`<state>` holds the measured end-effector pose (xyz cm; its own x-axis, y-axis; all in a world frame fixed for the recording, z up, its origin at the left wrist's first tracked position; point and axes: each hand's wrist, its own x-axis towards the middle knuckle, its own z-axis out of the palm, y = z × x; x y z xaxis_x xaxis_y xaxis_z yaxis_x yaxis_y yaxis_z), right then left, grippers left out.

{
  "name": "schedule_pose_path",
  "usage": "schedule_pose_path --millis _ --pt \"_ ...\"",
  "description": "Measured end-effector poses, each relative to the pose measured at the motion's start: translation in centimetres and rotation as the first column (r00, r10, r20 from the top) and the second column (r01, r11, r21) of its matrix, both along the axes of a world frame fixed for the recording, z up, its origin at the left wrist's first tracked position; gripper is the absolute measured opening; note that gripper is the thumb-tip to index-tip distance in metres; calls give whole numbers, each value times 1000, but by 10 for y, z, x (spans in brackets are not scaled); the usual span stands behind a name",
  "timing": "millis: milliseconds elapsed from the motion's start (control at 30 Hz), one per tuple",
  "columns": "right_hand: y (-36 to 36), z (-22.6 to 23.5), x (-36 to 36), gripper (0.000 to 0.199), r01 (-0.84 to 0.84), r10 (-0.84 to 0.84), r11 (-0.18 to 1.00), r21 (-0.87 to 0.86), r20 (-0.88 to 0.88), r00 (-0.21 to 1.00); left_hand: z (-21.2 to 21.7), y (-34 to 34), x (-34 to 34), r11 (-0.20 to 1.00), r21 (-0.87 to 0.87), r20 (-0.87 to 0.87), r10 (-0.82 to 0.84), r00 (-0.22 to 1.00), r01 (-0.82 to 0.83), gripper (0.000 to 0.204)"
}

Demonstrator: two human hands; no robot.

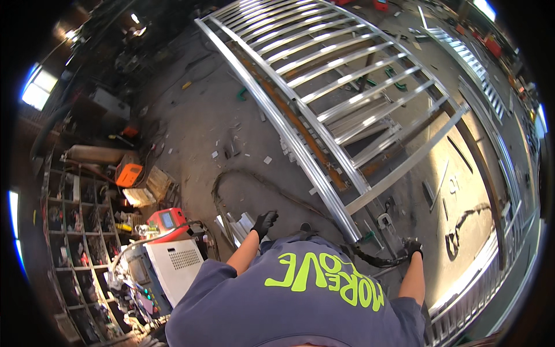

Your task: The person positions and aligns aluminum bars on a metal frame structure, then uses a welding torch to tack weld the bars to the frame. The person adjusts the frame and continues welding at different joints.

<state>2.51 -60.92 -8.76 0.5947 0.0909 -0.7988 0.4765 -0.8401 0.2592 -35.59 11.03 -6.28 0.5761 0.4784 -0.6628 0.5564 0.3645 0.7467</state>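
My left hand, in a black glove, hangs beside my body with nothing seen in it, its fingers loosely stretched. Below it to the left lie short silver metal profiles. Out to the right, my gloved right hand is closed around the end of a thick black hose, which runs back toward my waist. The exact part inside its fingers is hidden. Next to it are a C-clamp and the near end of a long silver rail frame with many crossbars.
A red and white machine stands at the left before a rack of compartments. An orange device sits behind it. Dark cable loops across the scrap-strewn floor. More metal frames lie at the right.
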Motion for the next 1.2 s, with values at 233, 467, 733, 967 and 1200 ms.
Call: schedule_pose_path --millis 233,467,733,967,1200 --pt "101 59 -64 74 315 -458 877 363 434 776 -20 -2 -79 968 -198 6 160 987 -156 40" --pt "235 99 -87 85 5 -501 542 840 319 804 -31 -21 -41 918 -361 -88 139 986 -161 47" --pt "249 120 -47 68 -97 -582 95 991 134 802 32 -90 35 908 -325 195 340 920 -266 48" --pt "406 197 7 52 -463 211 158 872 429 878 76 -180 10 969 -52 144 246 959 -241 43" --pt "525 115 15 53 -862 771 330 384 418 481 99 -195 -51 824 -17 87 566 820 -567 47"
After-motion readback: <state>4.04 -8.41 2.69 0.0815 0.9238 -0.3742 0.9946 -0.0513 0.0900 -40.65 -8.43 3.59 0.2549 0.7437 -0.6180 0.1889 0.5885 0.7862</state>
